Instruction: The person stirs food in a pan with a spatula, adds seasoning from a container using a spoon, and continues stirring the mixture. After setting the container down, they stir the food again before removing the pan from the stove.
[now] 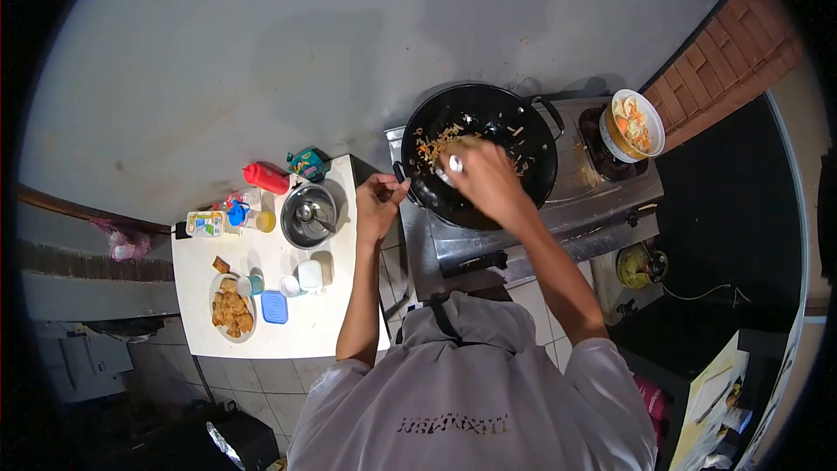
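A black wok (536, 166) sits on the left side of the steel gas stove (471, 253). Chopped food with orange bits (433, 144) lies mostly at its left side, with scraps scattered to the right. My left hand (380, 202) pinches the wok's left loop handle (400, 173). Over the middle of the wok, my right hand (485, 176) is closed round a utensil with a shiny pale handle end (455, 163). The rest of that utensil is hidden by the hand, so its kind cannot be made out.
A bowl of cut vegetables (633, 125) stands on the right burner. On the white table (301, 340) are a steel bowl (309, 215) with a ladle, a red squeeze bottle (265, 178), a plate of fried food (232, 310) and several containers. A green gas cylinder (641, 267) stands right of the stove.
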Tool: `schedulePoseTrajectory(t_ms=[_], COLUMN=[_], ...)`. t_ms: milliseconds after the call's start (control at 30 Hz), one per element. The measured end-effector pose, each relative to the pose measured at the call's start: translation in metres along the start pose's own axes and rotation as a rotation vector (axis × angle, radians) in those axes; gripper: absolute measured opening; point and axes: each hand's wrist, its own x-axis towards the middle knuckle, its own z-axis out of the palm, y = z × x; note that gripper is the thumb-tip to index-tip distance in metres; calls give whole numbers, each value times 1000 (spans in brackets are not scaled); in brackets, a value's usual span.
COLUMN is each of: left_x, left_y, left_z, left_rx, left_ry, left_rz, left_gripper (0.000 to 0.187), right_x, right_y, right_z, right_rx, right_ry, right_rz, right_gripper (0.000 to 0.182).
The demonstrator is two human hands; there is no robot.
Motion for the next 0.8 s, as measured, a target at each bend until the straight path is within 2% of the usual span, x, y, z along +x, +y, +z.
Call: schedulePoseTrajectory(t_ms=[67, 200, 233, 267, 333, 367, 400, 467, 500, 633, 733, 800], left_x=[1, -1, -2, -3, -4, -1, -1, -2, -2, -5, -5, -4], left_y=[1, 7, 8, 9, 7, 0, -4, 1, 1, 5, 6, 5], left_z=[0, 3, 4, 3, 3, 3, 3, 4, 4, 4, 3, 4], left_rx=[9, 38, 51, 66, 74, 39, 3, -30, -11, 40, 77, 89], left_ry=[-7, 31, 30, 29, 38, 33, 30, 37, 36, 39, 52, 50], left_rz=[9, -7, 9, 24, 26, 32, 29, 4, 8, -22, 3, 7], left_gripper=[22, 22, 22, 22, 21, 21, 20, 20, 20, 19, 19, 19], right_x=[11, 16, 19, 23, 35, 33, 32, 28, 27, 37, 44, 47], right_y=[17, -10, -1, 9, 15, 17, 8, -4, -3, 21, 23, 18], right_z=[0, -2, 10, 16, 12, 6, -2, -11, 1, 22, 1, -4], right_rx=[21, 111, 72, 81, 25, 94, 99, 104, 120, -15, 55, 49], right_ry=[94, 115, 181, 180, 245, 285, 280, 273, 361, 363, 377, 389], right_rz=[15, 87, -3, -6, 95, 135, 122, 271, 208, 117, 281, 280], right_gripper=[14, 18, 17, 17, 17, 18, 18, 18, 20, 23, 22, 22])
